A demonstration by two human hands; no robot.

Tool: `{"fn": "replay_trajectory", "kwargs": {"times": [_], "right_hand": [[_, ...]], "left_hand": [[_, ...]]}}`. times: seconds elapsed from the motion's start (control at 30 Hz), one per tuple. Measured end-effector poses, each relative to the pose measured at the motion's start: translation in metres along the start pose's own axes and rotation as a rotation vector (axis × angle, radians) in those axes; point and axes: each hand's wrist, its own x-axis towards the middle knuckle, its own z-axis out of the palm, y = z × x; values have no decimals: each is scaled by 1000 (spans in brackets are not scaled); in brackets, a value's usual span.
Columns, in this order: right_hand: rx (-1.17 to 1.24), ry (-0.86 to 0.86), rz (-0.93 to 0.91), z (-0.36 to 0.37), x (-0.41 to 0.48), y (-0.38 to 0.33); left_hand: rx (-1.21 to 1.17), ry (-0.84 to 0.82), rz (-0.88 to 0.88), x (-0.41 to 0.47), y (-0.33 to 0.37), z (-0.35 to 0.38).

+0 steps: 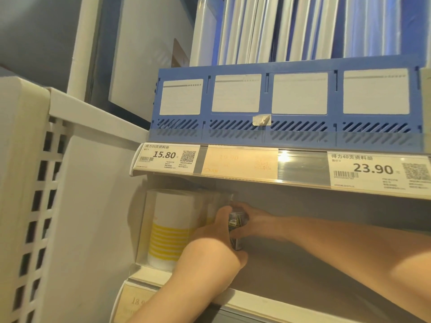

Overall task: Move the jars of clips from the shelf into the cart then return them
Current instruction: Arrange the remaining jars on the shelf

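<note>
Both hands, L [214, 243] & R [251, 222], clasp upright clip jar [237, 226] on shelf [303, 271], long axis vertical.

Both my arms reach fwd and up, bare to the frame edge. Left hand [214, 248]: forearm enters from bottom centre, wrist bent slightly, back of hand toward me, fingers [222, 217] curled upward, thumb low at the right side. Right hand [251, 222]: forearm enters from right edge, runs diagonally up-left, palm side facing left, fingers wrapped inward. The two hands meet, fingertips close together, both closed in a grip on the same small item btwn them.
</note>
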Motion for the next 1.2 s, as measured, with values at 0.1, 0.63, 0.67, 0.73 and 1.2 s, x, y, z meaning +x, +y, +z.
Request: {"fn": "replay_trajectory", "kwargs": {"times": [0.1,0.63,0.67,0.73,1.2], "right_hand": [[84,-3,-3,2,3,3],[311,-74,62,9,10,12],[282,-62,69,8,10,12],[232,-51,79,7,10,12],[275,34,106,12,8,14]], "left_hand": [[-4,-23,13,1,0,0],[-38,-45,59,-1,-4,-2],[-33,-54,56,-1,-4,-2],[-21,-61,50,-1,-3,-3],[-3,-70,29,-3,-1,-5]]}}
